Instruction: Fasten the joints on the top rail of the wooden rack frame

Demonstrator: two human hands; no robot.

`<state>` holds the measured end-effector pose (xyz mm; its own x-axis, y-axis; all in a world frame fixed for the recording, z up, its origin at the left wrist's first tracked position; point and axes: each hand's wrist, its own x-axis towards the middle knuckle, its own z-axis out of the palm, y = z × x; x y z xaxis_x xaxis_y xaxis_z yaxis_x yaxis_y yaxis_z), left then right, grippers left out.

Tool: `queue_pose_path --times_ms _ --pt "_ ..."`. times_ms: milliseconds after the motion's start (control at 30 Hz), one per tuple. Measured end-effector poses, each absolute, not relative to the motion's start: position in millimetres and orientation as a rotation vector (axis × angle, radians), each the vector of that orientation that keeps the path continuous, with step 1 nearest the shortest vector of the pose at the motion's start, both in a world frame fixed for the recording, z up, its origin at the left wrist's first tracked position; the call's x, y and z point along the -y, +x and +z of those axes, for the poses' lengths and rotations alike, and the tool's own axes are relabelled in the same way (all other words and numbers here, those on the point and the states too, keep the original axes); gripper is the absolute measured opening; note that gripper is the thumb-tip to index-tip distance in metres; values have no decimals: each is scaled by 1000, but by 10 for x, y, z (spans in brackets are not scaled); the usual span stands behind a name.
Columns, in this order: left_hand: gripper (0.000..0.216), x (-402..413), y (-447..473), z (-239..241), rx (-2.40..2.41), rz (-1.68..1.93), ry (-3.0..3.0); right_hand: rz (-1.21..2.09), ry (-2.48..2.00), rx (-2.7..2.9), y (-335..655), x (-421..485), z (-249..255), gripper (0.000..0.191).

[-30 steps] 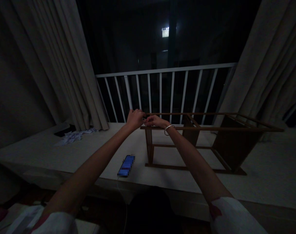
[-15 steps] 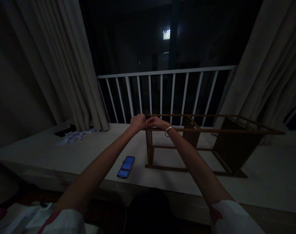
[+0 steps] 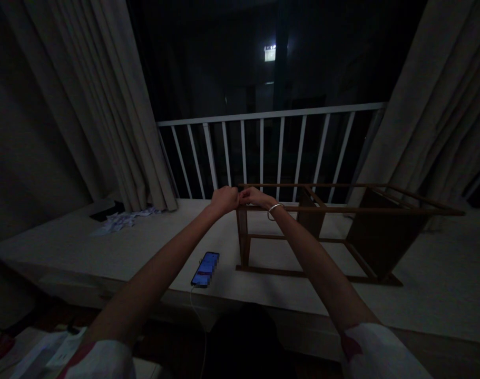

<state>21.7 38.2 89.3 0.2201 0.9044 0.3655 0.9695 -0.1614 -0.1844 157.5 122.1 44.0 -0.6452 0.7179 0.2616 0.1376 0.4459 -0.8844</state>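
A brown shelf frame point(image 3: 354, 210) lies on its side on the pale window ledge, its slim rails and panels reaching to the right. At its left end, near the top corner, my left hand point(image 3: 225, 200) is closed with its fingers curled. My right hand point(image 3: 255, 197), with a silver bangle on the wrist, touches the left one, fingertips pinched together. Whatever lies between the fingers is too small and dark to make out. The hands cover that corner of the frame.
A lit phone point(image 3: 205, 269) with a white cable lies on the ledge point(image 3: 153, 263). Crumpled papers point(image 3: 125, 218) sit at the left beside a dark flat item. Behind stand a white railing point(image 3: 271, 114) and curtains point(image 3: 101, 105). A power strip point(image 3: 66, 350) is at lower left.
My hands stay at the frame's left corner with hardly any movement. The view has shifted very slightly.
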Motion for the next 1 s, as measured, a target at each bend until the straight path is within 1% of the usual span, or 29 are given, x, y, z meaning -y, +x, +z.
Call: queue_pose_path --times_ms 133,333,633,1000 --pt "42 -364 265 867 1755 -283 -2105 1161 -748 2071 1575 -1256 430 16" --pt "35 -305 308 905 1646 -175 -2174 1176 -692 2076 1567 -1246 448 16" --pt "26 -339 214 999 1518 -88 -2241 1263 -638 2044 1558 -1262 421 25" --pt "28 -386 90 1173 1252 12 -2396 1251 -699 2072 1581 -1216 455 29"
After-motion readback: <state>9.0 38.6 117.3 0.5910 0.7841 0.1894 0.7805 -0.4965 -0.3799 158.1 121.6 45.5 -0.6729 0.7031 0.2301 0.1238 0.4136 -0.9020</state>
